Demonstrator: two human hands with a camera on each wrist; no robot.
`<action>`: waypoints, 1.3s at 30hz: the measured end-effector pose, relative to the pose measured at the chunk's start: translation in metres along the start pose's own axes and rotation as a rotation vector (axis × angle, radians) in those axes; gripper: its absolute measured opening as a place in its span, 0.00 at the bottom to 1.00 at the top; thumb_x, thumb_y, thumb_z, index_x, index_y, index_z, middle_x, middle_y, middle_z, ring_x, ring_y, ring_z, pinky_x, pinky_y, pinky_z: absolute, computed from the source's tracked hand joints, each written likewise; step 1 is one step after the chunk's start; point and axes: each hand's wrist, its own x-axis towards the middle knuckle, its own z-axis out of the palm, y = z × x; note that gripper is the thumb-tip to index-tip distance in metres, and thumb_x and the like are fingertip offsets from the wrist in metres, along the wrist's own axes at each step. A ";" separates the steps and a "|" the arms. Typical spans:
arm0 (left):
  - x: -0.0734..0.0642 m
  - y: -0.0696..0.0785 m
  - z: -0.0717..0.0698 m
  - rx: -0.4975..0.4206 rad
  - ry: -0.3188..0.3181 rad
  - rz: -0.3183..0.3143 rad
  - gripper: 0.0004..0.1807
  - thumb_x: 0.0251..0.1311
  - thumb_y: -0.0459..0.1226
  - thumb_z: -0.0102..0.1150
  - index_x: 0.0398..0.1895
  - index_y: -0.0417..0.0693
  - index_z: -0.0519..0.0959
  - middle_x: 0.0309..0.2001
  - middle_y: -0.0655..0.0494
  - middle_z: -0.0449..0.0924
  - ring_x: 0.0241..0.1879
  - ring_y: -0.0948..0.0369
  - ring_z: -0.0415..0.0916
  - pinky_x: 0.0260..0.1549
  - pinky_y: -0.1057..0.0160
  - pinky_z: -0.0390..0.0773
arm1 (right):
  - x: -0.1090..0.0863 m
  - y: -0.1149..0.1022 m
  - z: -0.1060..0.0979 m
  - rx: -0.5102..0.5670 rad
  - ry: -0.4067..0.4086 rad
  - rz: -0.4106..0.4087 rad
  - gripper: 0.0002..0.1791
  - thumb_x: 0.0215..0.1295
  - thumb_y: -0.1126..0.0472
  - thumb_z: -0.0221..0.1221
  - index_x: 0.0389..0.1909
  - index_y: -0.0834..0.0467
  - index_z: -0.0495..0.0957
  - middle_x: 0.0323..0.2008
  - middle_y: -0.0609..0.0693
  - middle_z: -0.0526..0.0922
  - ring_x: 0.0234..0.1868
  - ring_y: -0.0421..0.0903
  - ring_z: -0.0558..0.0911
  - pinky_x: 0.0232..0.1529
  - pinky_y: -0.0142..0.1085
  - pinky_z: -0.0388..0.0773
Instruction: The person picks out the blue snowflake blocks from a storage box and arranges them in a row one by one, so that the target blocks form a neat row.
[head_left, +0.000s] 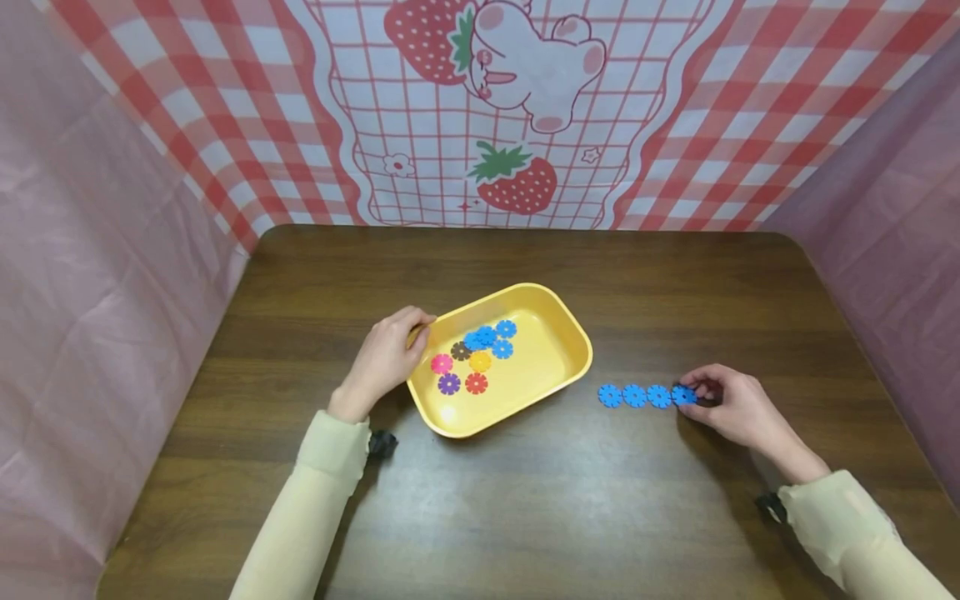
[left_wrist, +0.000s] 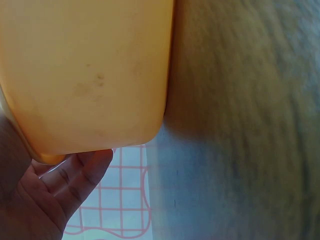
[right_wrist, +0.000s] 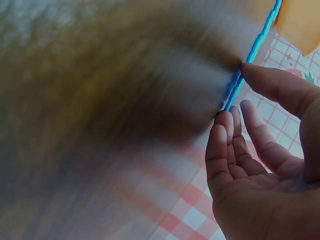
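In the head view, the left hand (head_left: 384,357), left of centre in the frame, is clamped with thumb and fingers on the left end of the yellow tray (head_left: 542,354), which sits mid-frame on the wooden table (head_left: 525,508). The right hand (head_left: 744,410), right of centre, pinches the rightmost piece of a row of four blue discs (head_left: 654,396) lying edge to edge right of the tray. Inside the tray, loose blue discs (head_left: 498,351) lie toward the upper middle, with brown (head_left: 456,353), pink (head_left: 437,365), yellow (head_left: 485,363), purple (head_left: 444,385) and red discs (head_left: 471,385) around their lower left.
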 end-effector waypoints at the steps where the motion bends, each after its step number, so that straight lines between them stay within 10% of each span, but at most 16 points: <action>1: 0.000 0.000 0.000 0.000 0.001 0.001 0.07 0.66 0.30 0.60 0.44 0.37 0.82 0.44 0.45 0.83 0.43 0.50 0.82 0.45 0.51 0.82 | 0.000 0.000 0.000 -0.002 0.000 -0.002 0.18 0.48 0.69 0.75 0.40 0.65 0.82 0.31 0.51 0.82 0.30 0.39 0.77 0.30 0.24 0.72; 31: -0.001 0.001 -0.001 -0.002 -0.014 -0.010 0.08 0.66 0.29 0.60 0.45 0.37 0.82 0.43 0.45 0.83 0.42 0.50 0.82 0.46 0.51 0.82 | 0.014 -0.031 -0.024 -0.016 0.019 -0.021 0.23 0.51 0.61 0.76 0.47 0.62 0.81 0.37 0.55 0.83 0.36 0.50 0.79 0.35 0.26 0.73; 39: -0.001 0.000 -0.001 0.005 -0.019 -0.018 0.08 0.66 0.30 0.60 0.45 0.38 0.82 0.43 0.46 0.83 0.42 0.51 0.82 0.46 0.52 0.82 | 0.033 -0.054 -0.044 -0.013 0.003 -0.044 0.23 0.55 0.56 0.74 0.49 0.59 0.81 0.42 0.55 0.83 0.38 0.33 0.76 0.36 0.23 0.71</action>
